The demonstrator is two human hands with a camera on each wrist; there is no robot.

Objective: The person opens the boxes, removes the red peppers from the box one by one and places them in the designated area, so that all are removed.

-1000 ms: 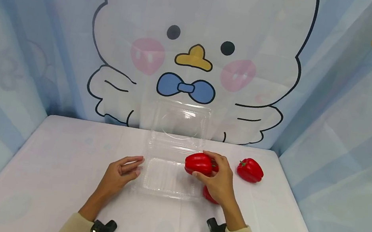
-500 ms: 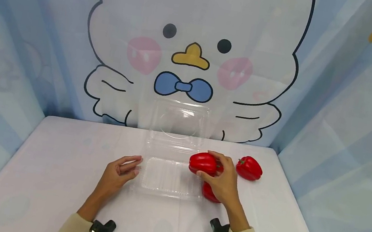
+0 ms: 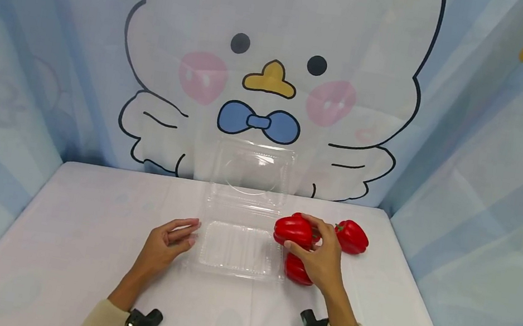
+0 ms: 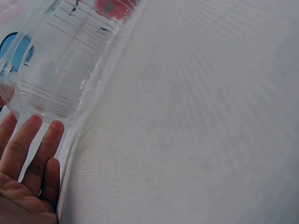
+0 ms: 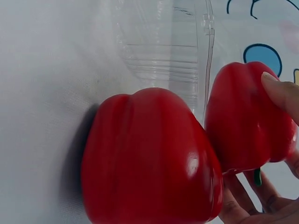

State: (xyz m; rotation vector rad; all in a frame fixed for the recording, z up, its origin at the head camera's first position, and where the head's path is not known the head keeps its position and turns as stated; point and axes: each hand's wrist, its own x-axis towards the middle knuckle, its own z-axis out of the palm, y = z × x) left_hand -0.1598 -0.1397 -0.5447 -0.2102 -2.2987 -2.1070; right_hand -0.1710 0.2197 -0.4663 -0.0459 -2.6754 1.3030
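Observation:
In the head view my right hand [image 3: 321,253] holds a red bell pepper [image 3: 293,231] between thumb and fingers, near the right rim of a clear plastic clamshell box [image 3: 241,247]. The box's lid [image 3: 255,170] stands raised at the back. Below that hand, a second red bell pepper [image 3: 297,270] lies beside the box, partly hidden; it looms large in the right wrist view [image 5: 149,158], next to the held one. A third bell pepper [image 3: 352,237] lies to the right. My left hand [image 3: 167,244] has relaxed fingers at the box's left edge; contact is hard to tell.
A white cloth [image 3: 91,250] covers the table. Behind it hangs a curtain [image 3: 283,20] with a printed cartoon bird, and more curtain stands on both sides. Each wrist wears a small black camera mount, one left [image 3: 145,319] and one right [image 3: 313,323].
My right hand has moved right with the held bell pepper, from over the box to its right rim. More of the pepper below shows. The left hand stays about where it was.

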